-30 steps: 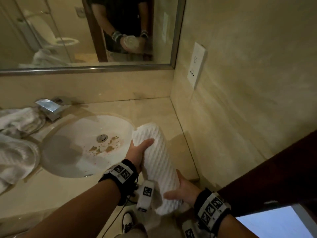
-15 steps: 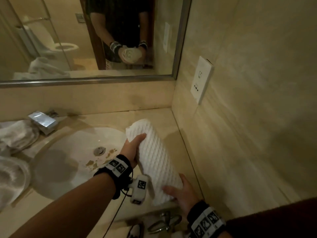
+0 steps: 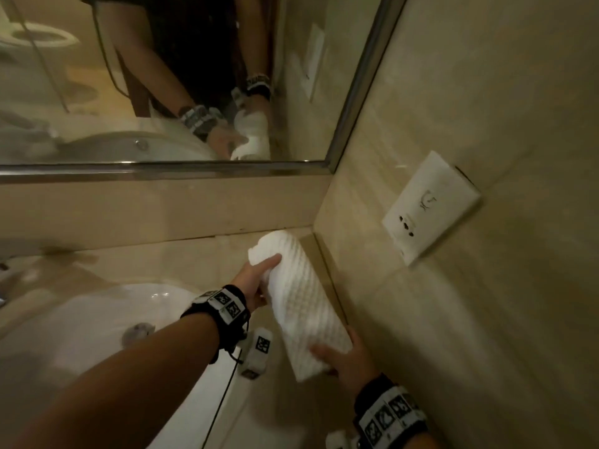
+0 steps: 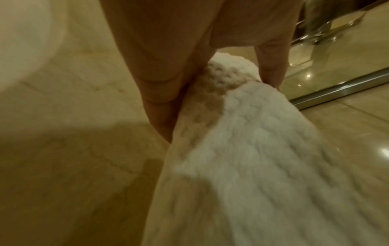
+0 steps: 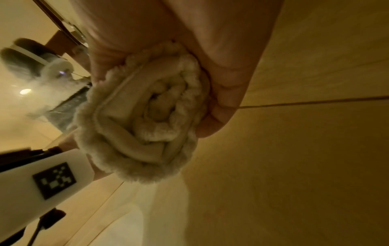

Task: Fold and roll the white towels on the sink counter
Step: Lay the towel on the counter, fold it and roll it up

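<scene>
Holding a rolled white towel (image 3: 299,306) with both hands, over the back right corner of the counter (image 3: 201,257), next to the side wall (image 3: 453,286); whether the roll already touches the counter, cannot tell. Left hand (image 3: 254,281) grips the far end, thumb stretched along the top, fingers (image 4: 162,99) curled down the side and pinching the end (image 4: 227,74). Right hand (image 3: 350,356) cups the near end, fingers wrapped round the spiral (image 5: 151,113), thumb on the outside.

Handling, judged: terry with a waffle texture, soft, light, grippy rather than slippery, nothing fragile. No stiffness of its own, so the roll probably loosens if either end is let go carelessly. Best hold is as now, one hand round each end, pressing inward so the layers stay tight. Spiral at the near end looks compact, outer flap tucked under the palm.

Containers: sink basin (image 3: 97,325) sits left of the roll, white, with a drain (image 3: 139,330) at the bottom; no towel in it, water not discernible. Mirror (image 3: 162,76) above reflects the hands and roll. Wall socket (image 3: 431,207) sits on the side wall, above and right of the roll.
</scene>
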